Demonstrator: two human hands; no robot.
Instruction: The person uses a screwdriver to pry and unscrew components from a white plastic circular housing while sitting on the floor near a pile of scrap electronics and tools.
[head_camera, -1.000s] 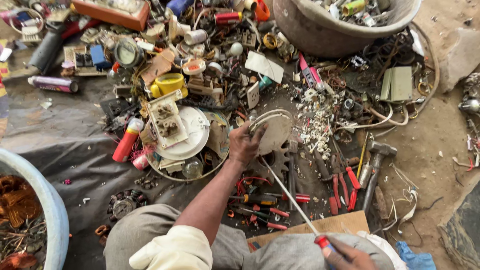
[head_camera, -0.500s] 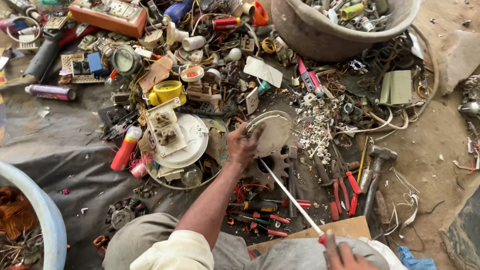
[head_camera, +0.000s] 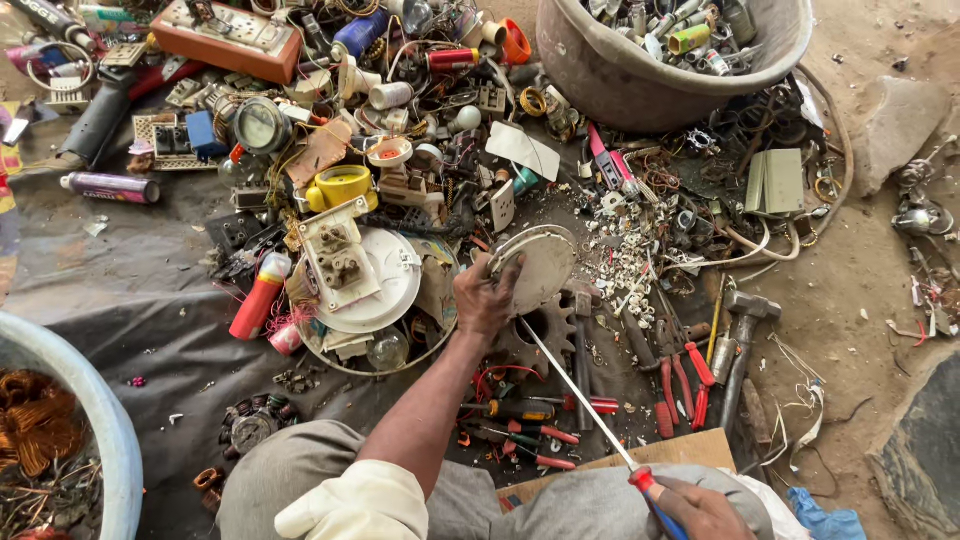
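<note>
Left hand (head_camera: 487, 297) clamped on round white disc (head_camera: 540, 265), as half second earlier. Right hand (head_camera: 700, 508) gripped long screwdriver (head_camera: 580, 395), tip at disc's 6 o'clock. Little moved; prying seemingly ongoing. Hammer (head_camera: 742, 335) lay at disc's 3 o'clock.

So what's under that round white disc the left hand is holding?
Under the disc, a dark toothed gear shows, partly covered. The left hand hides the disc's edge; whatever else lies beneath can't be seen.

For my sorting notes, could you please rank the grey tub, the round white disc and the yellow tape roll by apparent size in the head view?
1. grey tub, partly cut off by the frame
2. round white disc, held by the left hand
3. yellow tape roll
</note>
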